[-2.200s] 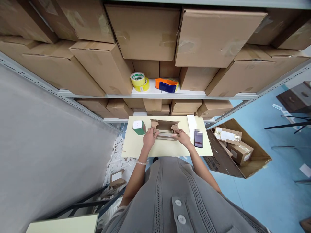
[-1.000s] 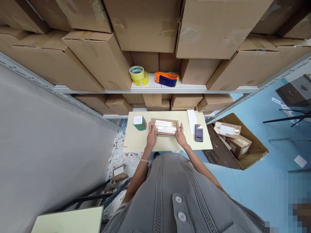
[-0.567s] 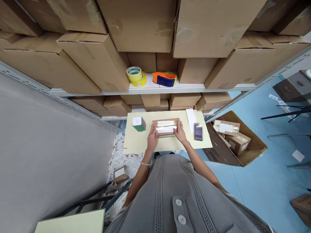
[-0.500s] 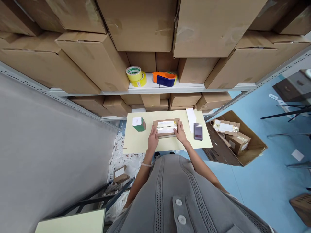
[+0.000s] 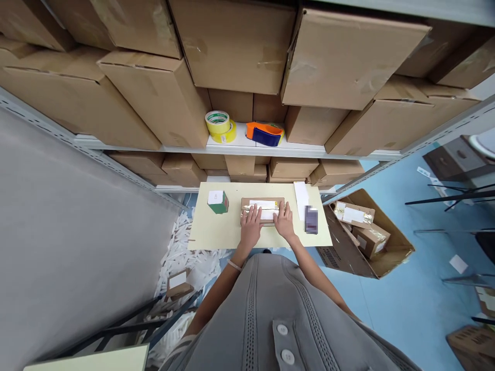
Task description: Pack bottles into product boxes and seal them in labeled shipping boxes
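A small brown cardboard box (image 5: 245,201) with white labels and shiny tape across its top lies on the pale yellow table (image 5: 216,234). My left hand (image 5: 251,226) rests flat on the box's left part, fingers stretched out over the label. On its right end lies my right hand (image 5: 284,222), fingers extended and apart. Both palms face down, and neither hand grips the box. To the left stands a green and white small box (image 5: 218,202). Right of my hands are a white paper slip (image 5: 300,198) and a dark phone-like object (image 5: 311,220), partly blurred.
Shelves ahead hold large cardboard boxes (image 5: 235,46), yellow tape rolls (image 5: 220,126) and an orange and blue tape dispenser (image 5: 265,134). An open carton (image 5: 398,252) with parcels stands at the right. White paper scraps (image 5: 176,247) cover the floor at left.
My hands have moved from holding the box's two ends to lying flat on its top. The left hand has shifted right, over the label. The whole view has tilted slightly.
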`<state>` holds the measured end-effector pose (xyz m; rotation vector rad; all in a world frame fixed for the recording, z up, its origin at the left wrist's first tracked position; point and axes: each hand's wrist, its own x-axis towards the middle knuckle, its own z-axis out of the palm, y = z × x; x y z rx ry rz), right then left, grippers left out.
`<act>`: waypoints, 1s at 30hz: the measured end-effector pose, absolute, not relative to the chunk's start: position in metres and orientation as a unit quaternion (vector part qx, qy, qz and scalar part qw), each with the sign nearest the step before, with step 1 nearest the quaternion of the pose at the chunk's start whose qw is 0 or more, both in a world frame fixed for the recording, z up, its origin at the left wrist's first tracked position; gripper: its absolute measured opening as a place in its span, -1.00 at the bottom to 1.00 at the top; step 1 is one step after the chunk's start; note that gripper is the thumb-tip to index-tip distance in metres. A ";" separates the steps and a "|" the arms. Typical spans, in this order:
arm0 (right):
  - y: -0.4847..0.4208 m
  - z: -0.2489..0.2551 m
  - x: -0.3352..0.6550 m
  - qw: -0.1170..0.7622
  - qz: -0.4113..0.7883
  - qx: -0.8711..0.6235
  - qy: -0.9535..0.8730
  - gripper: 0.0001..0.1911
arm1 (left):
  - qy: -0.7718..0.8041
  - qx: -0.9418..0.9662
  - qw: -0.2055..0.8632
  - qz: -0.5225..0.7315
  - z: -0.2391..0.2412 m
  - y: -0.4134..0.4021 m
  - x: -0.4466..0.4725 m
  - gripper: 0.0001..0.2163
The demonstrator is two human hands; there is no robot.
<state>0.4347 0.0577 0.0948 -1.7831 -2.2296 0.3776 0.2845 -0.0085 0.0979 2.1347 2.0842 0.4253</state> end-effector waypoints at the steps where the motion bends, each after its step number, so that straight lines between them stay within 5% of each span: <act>1: 0.060 0.103 0.434 0.114 0.124 -0.616 -0.769 -0.35 | 0.692 0.706 0.062 0.140 0.097 -0.007 0.284 -0.36; 4: 0.084 0.144 0.428 0.115 0.085 -0.590 -0.794 -0.41 | 0.699 0.699 0.056 0.142 0.094 -0.003 0.281 -0.37; 12: 0.237 0.301 0.361 0.303 -0.004 -0.435 -0.848 -0.50 | 0.700 0.695 0.047 0.160 0.091 0.003 0.279 -0.38; 20: 0.292 0.285 0.312 0.174 -0.040 -0.520 -0.835 -0.58 | 0.698 0.696 0.034 0.166 0.084 -0.006 0.267 -0.40; 25: 0.300 0.290 0.322 0.192 -0.008 -0.489 -0.851 -0.47 | 0.692 0.703 0.048 0.155 0.063 -0.025 0.262 -0.41; 30: 0.273 0.302 0.346 0.315 0.099 -0.466 -0.821 -0.33 | 0.705 0.693 0.054 0.143 0.054 -0.031 0.266 -0.41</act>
